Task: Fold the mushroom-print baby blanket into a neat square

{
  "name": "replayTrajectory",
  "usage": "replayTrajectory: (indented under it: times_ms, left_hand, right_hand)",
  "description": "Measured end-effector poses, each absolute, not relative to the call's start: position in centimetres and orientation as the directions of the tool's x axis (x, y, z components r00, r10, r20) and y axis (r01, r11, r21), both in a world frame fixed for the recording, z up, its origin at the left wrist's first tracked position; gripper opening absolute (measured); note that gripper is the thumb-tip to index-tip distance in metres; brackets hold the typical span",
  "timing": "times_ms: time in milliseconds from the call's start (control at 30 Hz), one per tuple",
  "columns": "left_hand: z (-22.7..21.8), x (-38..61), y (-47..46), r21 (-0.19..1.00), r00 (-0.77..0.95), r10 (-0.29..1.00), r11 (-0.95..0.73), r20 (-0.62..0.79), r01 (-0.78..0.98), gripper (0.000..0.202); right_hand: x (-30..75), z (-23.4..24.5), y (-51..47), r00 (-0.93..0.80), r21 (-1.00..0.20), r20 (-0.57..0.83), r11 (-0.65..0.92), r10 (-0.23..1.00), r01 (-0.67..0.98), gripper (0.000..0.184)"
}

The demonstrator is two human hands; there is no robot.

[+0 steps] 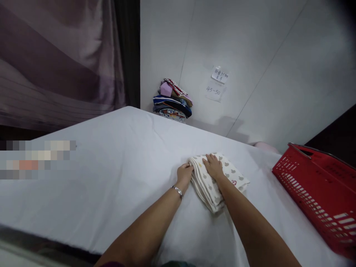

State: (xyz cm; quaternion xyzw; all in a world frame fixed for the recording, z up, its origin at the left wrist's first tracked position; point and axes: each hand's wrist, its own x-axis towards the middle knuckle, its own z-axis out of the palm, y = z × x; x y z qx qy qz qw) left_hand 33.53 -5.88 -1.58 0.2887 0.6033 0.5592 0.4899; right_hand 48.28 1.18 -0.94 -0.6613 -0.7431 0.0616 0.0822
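Note:
A folded cream cloth (207, 185) with grey, yellow and red printed shapes lies on the white-covered table (133, 167). It is folded into several layers, and their edges show along its left side. My left hand (185, 174), with a silver band on its wrist, pinches the cloth's upper left corner. On top of the cloth my right hand (214, 167) rests flat with its fingers stretched out. What the cloth is exactly cannot be made out.
To the right stands a red plastic basket (319, 193) with a metal handle. Against the white wall rises a stack of folded clothes (172, 100) at the table's far edge. Paper notes (217, 83) are stuck on the wall. A purplish curtain (61, 59) hangs at the left, above a pixelated patch.

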Motion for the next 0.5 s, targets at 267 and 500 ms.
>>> replayTrajectory:
  times_ms: [267,500]
  left_hand:
    - [-1.8,32.4,-4.3,0.953,-0.382,0.875,0.297,-0.297,-0.062,0.01]
    - [-1.0,32.8,-4.7,0.968,-0.419,0.873,0.225,-0.25,-0.108,0.018]
  right_hand:
    - [47.7,-0.5,1.1,-0.126,-0.183,0.001,0.124,0.992,0.975,0.054]
    - [49.2,-0.1,2.6,-0.109,-0.137,-0.031,0.104,0.994,0.985,0.055]
